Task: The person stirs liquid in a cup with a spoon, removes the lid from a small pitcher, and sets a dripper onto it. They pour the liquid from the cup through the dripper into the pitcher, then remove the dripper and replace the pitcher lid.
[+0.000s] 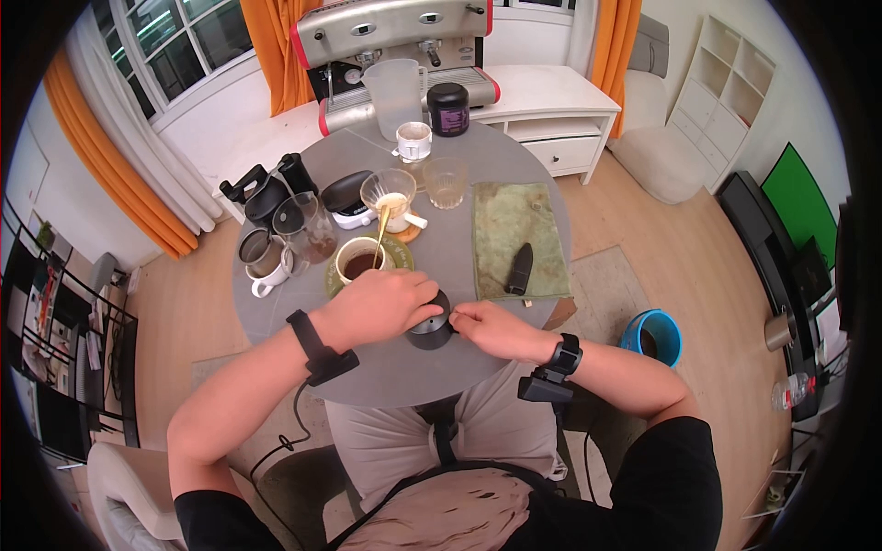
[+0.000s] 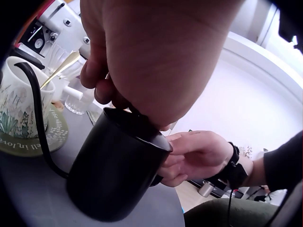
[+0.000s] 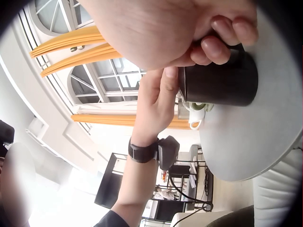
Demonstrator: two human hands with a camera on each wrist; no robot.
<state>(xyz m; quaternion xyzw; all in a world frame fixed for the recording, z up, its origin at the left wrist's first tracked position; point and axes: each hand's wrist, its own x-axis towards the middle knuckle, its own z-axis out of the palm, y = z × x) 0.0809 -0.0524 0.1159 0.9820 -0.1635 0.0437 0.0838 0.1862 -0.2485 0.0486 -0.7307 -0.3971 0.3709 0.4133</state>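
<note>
A black gooseneck kettle (image 1: 430, 332) (image 2: 118, 165) (image 3: 220, 80) stands upright near the table's front edge. My left hand (image 1: 381, 305) (image 2: 156, 56) (image 3: 158, 101) is over its top, fingers bent at the lid and thumb at the rim; the palm hides part of the lid. On the handle side, my right hand (image 1: 501, 329) (image 2: 201, 153) (image 3: 151, 33) grips the handle, which the fingers mostly cover. Just behind the kettle, a patterned cup (image 1: 358, 261) (image 2: 21, 101) with dark liquid and a gold spoon (image 1: 381, 230) (image 2: 61, 68) sits on a green saucer (image 1: 397, 253) (image 2: 57, 132).
Glasses, a glass dripper (image 1: 388, 190), a scale (image 1: 354, 216), a grinder (image 1: 265, 195) and a white cup (image 1: 413, 140) stand farther back and left. A green towel (image 1: 514, 216) bearing a black object (image 1: 520, 268) lies right. A blue bin (image 1: 663, 338) is on the floor.
</note>
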